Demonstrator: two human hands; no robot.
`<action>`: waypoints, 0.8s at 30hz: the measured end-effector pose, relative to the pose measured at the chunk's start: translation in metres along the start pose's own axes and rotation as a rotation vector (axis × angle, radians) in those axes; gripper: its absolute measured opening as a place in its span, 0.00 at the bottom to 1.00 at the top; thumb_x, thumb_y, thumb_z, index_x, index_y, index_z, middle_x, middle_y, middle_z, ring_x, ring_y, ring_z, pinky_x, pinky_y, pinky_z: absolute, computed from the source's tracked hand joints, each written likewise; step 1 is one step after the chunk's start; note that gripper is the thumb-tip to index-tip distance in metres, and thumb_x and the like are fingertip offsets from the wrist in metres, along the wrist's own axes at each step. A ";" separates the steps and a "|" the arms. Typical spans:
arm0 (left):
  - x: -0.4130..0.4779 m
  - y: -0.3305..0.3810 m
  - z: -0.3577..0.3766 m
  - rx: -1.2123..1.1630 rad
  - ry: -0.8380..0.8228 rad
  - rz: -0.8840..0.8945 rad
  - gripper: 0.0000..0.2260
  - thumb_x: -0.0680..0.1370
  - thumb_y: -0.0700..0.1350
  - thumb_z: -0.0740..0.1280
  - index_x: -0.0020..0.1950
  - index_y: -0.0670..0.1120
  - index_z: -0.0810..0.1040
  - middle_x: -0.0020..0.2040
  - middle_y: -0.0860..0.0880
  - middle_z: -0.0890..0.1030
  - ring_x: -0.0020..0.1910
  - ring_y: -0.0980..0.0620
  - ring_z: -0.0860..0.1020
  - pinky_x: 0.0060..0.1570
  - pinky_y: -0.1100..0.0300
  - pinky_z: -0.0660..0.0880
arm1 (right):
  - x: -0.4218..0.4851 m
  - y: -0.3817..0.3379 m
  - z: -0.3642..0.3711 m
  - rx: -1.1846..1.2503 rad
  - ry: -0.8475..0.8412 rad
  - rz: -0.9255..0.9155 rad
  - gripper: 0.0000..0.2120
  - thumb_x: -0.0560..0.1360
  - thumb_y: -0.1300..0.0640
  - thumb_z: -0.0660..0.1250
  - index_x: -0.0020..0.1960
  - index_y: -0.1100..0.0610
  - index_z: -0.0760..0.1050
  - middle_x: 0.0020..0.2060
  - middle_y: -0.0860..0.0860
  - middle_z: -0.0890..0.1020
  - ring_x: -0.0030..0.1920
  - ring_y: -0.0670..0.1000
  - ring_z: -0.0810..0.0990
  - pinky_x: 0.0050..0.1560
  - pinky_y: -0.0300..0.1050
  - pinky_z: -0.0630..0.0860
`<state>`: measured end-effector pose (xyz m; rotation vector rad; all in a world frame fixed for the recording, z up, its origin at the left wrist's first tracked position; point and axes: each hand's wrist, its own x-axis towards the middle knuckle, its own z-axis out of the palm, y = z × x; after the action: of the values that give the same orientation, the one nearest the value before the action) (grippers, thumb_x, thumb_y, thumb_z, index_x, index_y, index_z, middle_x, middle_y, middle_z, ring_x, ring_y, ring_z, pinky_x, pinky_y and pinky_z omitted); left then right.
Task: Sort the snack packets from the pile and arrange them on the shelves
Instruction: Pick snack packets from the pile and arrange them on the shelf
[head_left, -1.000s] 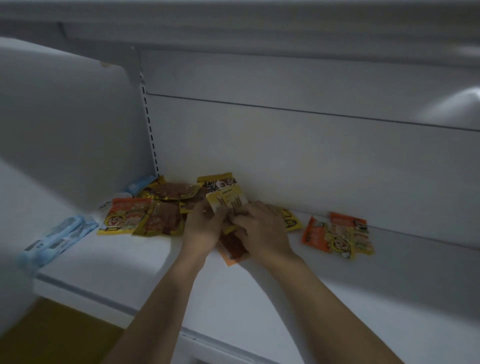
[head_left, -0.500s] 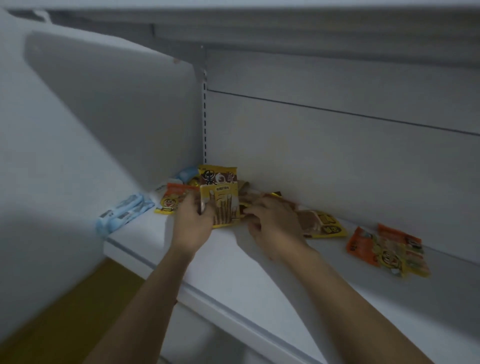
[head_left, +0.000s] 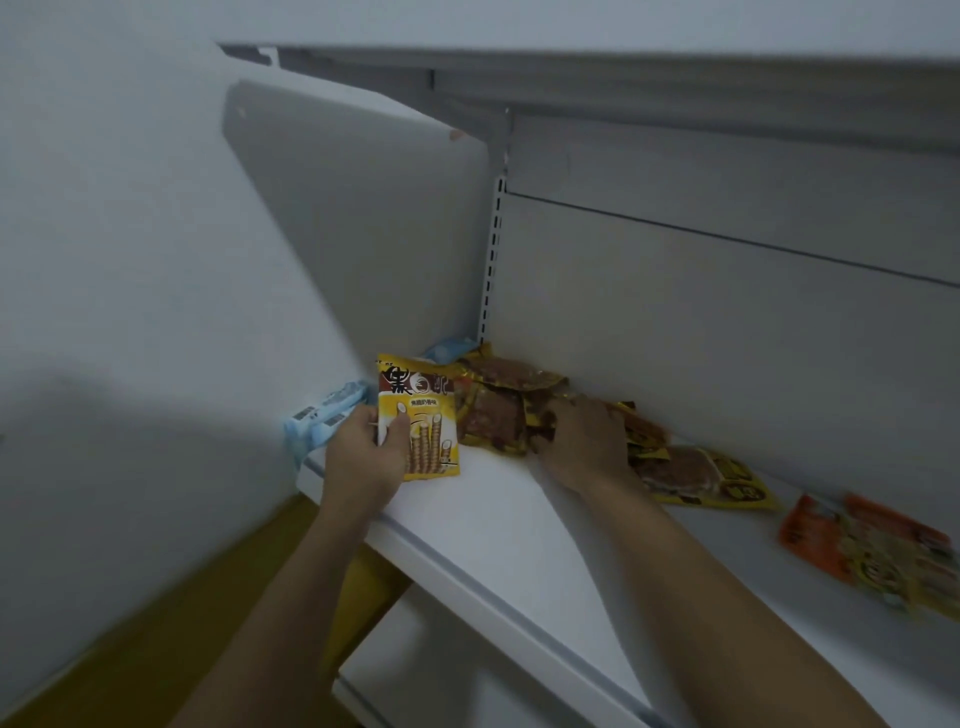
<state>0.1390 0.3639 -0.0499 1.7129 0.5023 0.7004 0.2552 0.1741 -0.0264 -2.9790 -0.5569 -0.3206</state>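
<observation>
My left hand (head_left: 363, 452) grips a yellow wafer-roll packet (head_left: 423, 418) upright by its left edge, thumb across the front, near the shelf's left end. My right hand (head_left: 584, 444) lies on the pile of brown-and-yellow snack packets (head_left: 498, 410) against the back panel, fingers curled into the packets. More of these packets (head_left: 696, 475) trail out to the right of that hand. Blue packets (head_left: 324, 418) hang over the shelf's left end, and another blue one (head_left: 447, 349) sits in the back corner. Orange packets (head_left: 872, 551) lie apart at the right.
The white shelf (head_left: 498, 514) has a front lip running diagonally down to the right. A grey side panel (head_left: 358, 218) closes the left end, and another shelf (head_left: 623, 78) hangs overhead. A lower shelf (head_left: 415, 670) and yellow floor (head_left: 156, 649) show below.
My left hand has drawn the yellow wafer-roll packet left, away from the pile. My right hand has let go of it and moved onto the brown packets. The view has swung left.
</observation>
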 end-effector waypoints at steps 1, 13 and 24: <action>0.000 0.000 0.000 -0.002 0.000 -0.004 0.04 0.81 0.46 0.65 0.50 0.47 0.77 0.44 0.53 0.82 0.42 0.57 0.82 0.37 0.68 0.76 | -0.001 -0.002 -0.002 -0.009 0.012 0.001 0.17 0.78 0.46 0.63 0.64 0.51 0.74 0.64 0.53 0.75 0.66 0.57 0.70 0.66 0.52 0.65; -0.009 0.010 0.012 0.060 -0.071 -0.075 0.03 0.82 0.49 0.63 0.51 0.50 0.74 0.40 0.59 0.78 0.38 0.64 0.76 0.33 0.70 0.68 | -0.030 0.012 -0.028 -0.036 -0.116 -0.011 0.15 0.76 0.62 0.63 0.59 0.52 0.79 0.58 0.52 0.79 0.57 0.54 0.78 0.53 0.44 0.73; -0.009 0.008 0.018 0.140 -0.143 -0.064 0.05 0.82 0.49 0.62 0.53 0.50 0.76 0.44 0.54 0.82 0.43 0.53 0.81 0.43 0.57 0.77 | -0.058 0.059 -0.059 -0.043 -0.261 -0.016 0.22 0.76 0.63 0.61 0.61 0.42 0.78 0.65 0.49 0.76 0.63 0.55 0.75 0.63 0.45 0.71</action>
<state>0.1445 0.3437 -0.0467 1.8540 0.5127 0.5022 0.2124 0.0913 0.0153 -3.0803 -0.6048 0.0583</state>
